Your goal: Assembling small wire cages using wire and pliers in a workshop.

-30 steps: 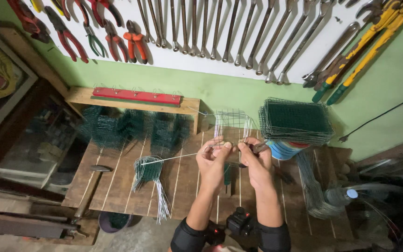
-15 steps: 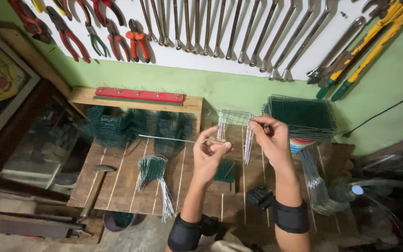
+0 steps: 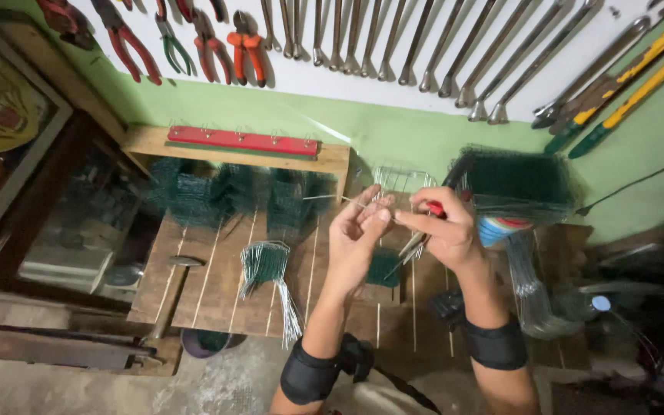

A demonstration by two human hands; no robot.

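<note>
Wire, thin and pale, is what we hold raised above the wooden table: our left hand pinches it between fingertips near one end, so the strand runs out to the left, level and free of the clutter below. Our right hand is closed around red-handled pliers, whose metal nose points down and toward the left hand, close enough to work the wire where the fingers steady it. Both hands sit well above the boards, near eye level, likely so we see the fine work clearly. Below lies a bundle of cut wire pieces, fanned on the table within easy reach. Green mesh pieces stand in a row along the back edge, and a stack of mesh sits at the right. A hammer rests by the left edge
</note>
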